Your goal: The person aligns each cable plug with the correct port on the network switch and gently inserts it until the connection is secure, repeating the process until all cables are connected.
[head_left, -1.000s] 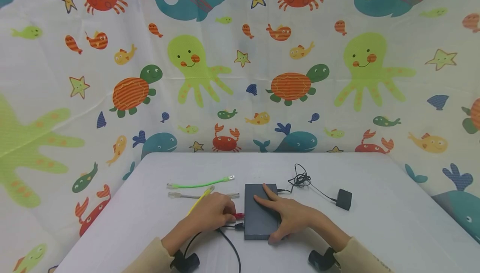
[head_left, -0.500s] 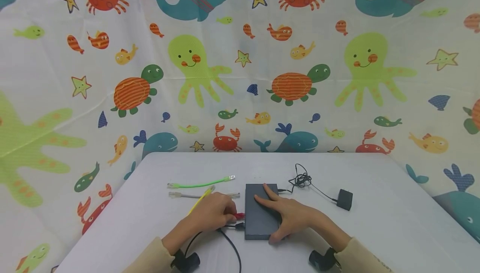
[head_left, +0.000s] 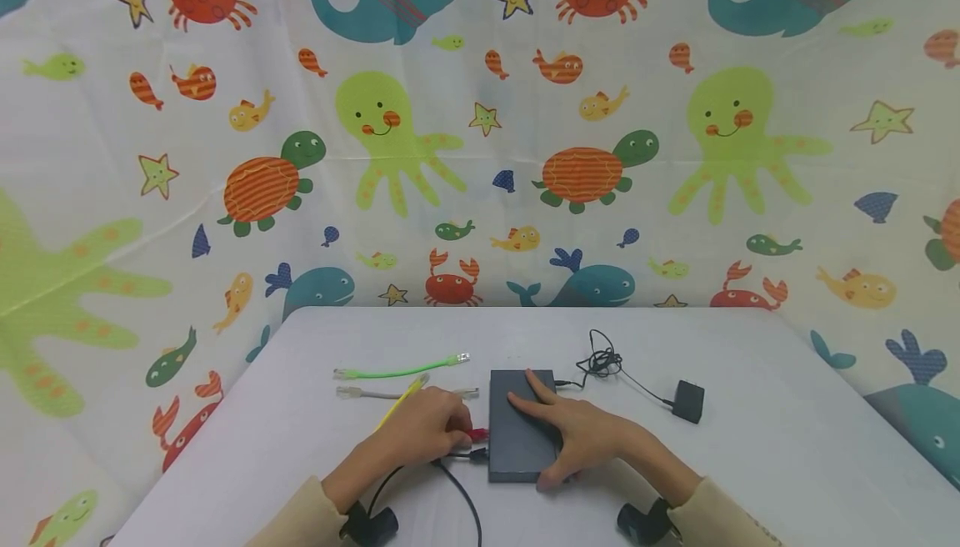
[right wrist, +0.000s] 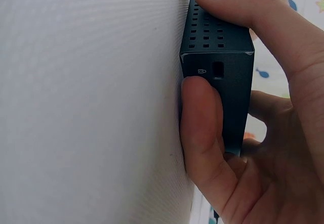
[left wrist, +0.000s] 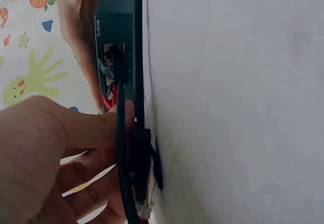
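Red plug (head_left: 477,434) seemingly unmoved; ports (left wrist: 108,46) left-wrist-only

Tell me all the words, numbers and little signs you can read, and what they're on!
"TL-SG1…", on the dark box; its last characters are blurred.
A padlock-like sign, beside the box's slot.
Marks on the right sleeve: too small to read.

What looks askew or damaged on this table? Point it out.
The black cord is bunched in a tangle near the dark box, and the yellow cable lies across the gray cable: untidy. No damage shows.
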Tool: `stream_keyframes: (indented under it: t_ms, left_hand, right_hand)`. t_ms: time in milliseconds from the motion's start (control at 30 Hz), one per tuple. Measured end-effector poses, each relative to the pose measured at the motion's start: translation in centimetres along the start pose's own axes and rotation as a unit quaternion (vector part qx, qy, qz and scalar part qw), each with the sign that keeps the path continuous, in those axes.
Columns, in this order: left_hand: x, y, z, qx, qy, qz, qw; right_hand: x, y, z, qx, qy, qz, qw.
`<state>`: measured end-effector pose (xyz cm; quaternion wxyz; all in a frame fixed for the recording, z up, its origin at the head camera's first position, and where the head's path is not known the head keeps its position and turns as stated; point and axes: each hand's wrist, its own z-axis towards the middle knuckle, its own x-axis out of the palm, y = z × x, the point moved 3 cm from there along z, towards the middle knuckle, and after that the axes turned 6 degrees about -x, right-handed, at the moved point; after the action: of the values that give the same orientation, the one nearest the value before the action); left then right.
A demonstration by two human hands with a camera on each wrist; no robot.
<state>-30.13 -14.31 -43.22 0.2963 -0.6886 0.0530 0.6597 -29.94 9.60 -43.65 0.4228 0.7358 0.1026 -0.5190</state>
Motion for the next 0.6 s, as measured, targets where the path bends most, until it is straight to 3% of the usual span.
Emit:
stream_keyframes:
  t_ms: [600]
  left_hand:
    - [-0.1, -0.23, -0.1, -0.001, -0.005, 0.008, 0.9999]
  right_hand:
    - [0.14, -0.08, 0.02, 0.0, -0.002, -0.002, 1.0]
